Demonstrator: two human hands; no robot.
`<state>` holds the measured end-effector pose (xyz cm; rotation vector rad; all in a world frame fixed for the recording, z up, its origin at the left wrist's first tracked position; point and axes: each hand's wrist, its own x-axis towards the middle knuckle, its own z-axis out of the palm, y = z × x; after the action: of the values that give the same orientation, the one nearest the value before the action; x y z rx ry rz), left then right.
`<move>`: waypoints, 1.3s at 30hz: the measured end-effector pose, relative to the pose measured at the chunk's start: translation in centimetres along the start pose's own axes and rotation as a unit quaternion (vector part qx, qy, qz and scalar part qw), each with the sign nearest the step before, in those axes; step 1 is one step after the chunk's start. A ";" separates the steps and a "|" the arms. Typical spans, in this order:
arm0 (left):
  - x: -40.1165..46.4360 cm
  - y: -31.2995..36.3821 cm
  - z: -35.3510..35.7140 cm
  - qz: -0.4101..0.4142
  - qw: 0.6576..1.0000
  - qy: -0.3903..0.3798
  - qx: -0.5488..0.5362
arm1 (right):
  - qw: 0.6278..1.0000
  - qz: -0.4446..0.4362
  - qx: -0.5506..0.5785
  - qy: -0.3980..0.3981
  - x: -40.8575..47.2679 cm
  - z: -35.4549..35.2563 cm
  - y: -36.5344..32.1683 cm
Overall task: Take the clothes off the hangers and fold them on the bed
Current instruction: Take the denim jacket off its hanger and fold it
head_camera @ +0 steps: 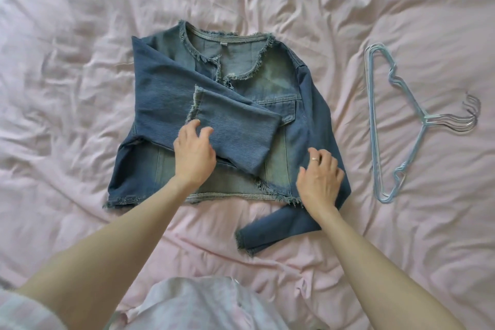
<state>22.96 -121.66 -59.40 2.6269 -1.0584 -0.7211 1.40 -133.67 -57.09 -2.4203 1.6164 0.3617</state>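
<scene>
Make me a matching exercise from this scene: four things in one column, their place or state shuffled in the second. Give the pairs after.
Things:
1. denim jacket
2. hangers
3. left hand
4. right hand

States:
A. stacked on the bed, right of the jacket
B. wears a ring, on the unfolded sleeve side
C. on the sleeve folded across the front
D. spread flat, front up, on the pink sheet

Pairs: 1-D, 2-A, 3-C, 4-B
</scene>
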 end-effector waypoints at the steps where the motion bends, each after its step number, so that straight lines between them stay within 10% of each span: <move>1: -0.5 0.2 0.5 0.015 0.999 -0.048 0.005 | 0.999 0.029 -0.012 -0.013 -0.1 0.0 1.1; 7: -1.9 0.9 1.4 0.037 0.978 -0.176 0.104 | 0.954 0.212 0.118 -0.175 -1.7 0.3 6.1; 15: -4.3 4.9 1.2 0.099 0.973 -0.209 -0.019 | 0.896 0.297 0.313 -0.103 -2.2 -3.1 8.0; 21: -8.4 12.2 0.9 0.216 0.922 -0.315 -0.062 | 0.721 0.305 0.604 -0.153 -2.2 -6.2 8.1; 29: -8.6 16.8 1.2 0.140 0.955 -0.199 -0.167 | 0.629 0.240 0.719 -0.175 -2.7 -9.3 6.6; 35: -8.1 18.0 -3.3 -0.097 0.838 -0.226 -0.487 | 0.753 0.318 0.573 -0.059 -2.8 -7.4 8.4; 39: -7.1 17.5 -7.2 -0.122 0.722 -0.185 -0.656 | 0.626 0.347 0.660 -0.229 -4.1 -6.4 8.0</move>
<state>11.99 -129.12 -44.21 1.3429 -0.0250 -1.3905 -6.94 -135.07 -50.00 -0.5077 1.5315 -0.1361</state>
